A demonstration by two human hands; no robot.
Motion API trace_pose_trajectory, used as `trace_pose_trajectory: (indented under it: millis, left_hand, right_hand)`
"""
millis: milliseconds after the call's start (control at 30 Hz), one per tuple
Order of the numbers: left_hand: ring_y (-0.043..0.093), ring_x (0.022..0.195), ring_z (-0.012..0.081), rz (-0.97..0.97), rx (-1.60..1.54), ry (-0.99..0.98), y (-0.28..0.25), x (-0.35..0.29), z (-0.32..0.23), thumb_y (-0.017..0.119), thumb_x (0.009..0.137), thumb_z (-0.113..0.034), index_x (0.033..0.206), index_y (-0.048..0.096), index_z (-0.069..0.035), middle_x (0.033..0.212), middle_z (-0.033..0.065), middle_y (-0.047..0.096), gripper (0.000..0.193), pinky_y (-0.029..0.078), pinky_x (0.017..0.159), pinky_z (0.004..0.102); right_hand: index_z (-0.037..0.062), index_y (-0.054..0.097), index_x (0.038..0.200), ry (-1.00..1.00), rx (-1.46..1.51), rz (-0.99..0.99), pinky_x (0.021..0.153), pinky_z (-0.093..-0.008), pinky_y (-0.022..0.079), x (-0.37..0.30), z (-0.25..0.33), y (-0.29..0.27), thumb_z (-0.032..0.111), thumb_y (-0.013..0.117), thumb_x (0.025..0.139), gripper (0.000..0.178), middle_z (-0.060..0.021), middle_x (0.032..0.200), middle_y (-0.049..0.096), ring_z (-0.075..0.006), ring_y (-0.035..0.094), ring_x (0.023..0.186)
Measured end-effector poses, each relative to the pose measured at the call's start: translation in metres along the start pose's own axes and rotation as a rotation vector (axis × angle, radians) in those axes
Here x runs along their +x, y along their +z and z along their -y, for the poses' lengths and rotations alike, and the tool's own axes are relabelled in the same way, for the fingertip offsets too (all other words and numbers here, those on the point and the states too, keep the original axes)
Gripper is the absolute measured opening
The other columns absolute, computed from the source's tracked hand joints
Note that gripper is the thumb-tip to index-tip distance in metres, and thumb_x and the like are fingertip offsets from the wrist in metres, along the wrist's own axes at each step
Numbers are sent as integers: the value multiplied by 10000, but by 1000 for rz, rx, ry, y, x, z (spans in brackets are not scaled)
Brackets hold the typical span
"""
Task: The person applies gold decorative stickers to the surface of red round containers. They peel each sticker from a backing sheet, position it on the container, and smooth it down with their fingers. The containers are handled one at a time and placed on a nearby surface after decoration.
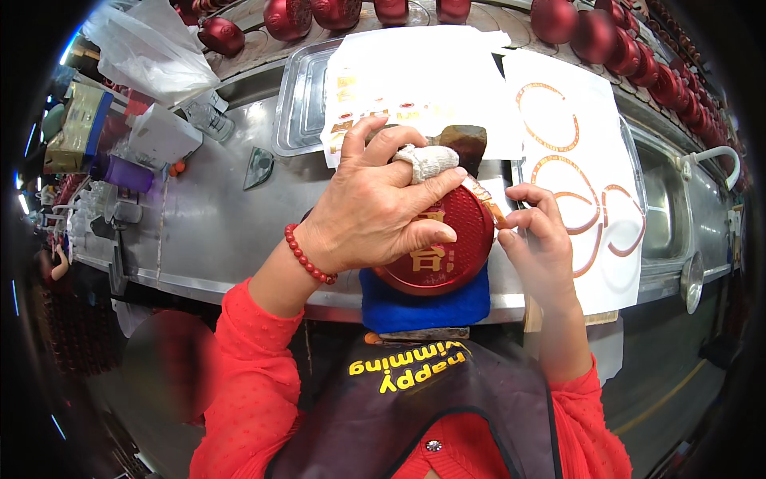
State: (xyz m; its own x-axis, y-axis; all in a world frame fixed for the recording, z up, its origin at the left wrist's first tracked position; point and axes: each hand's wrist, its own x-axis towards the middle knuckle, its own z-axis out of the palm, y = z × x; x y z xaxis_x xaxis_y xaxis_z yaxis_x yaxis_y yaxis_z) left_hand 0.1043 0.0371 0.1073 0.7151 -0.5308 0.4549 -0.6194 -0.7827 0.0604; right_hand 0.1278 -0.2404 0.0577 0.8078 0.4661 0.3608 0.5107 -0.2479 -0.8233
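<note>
Two bare hands meet over a round red vessel (471, 247), which lies on a blue cloth (427, 307) at the near edge of the metal table (219, 215). The left hand (371, 203) rests on it, thumb and forefinger apart; whether its bent fingers grip something, I cannot tell. White fabric (431, 163) covers part of these fingers. The right hand (544, 235) pinches narrowly the lower end of a gold-red strip (484, 199) at the vessel's right side. Beyond are white sheets (527, 96), a clear tray (294, 120) and more red vessels (335, 12).
</note>
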Motion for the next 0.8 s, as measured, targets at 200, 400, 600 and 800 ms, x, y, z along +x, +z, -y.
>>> trace_pose_trajectory:
  millis: [200,400,600,800]
  left_hand:
    - [544,1237,301,29,0,-2,-3,4,-2,472,986,-682,1304,723,-161,1205,48,734,660,266,1184,536]
    - [546,1238,292,65,36,43,-3,8,-4,500,973,-675,1311,721,-170,1214,45,737,646,264,1184,532]
    - [554,1235,278,102,-4,87,-1,16,-14,534,955,-659,1328,712,-186,1209,33,739,628,265,1174,553]
    - [561,1247,276,146,38,121,-3,21,-19,555,938,-665,1338,705,-203,1183,34,741,629,280,1161,561]
  right_hand:
    - [12,658,969,206,250,77,1019,-373,442,-7,1,0,110,733,931,130,-154,1272,548,-265,552,1187]
    - [20,658,958,183,207,91,1032,-379,432,-14,0,2,113,735,928,124,-138,1265,532,-269,531,1207]
    - [23,661,962,192,189,117,1037,-380,424,-23,6,3,112,719,935,109,-148,1260,507,-275,513,1212]
    - [15,644,928,195,176,95,1050,-392,439,-28,9,6,139,734,922,153,-140,1278,504,-268,510,1230]
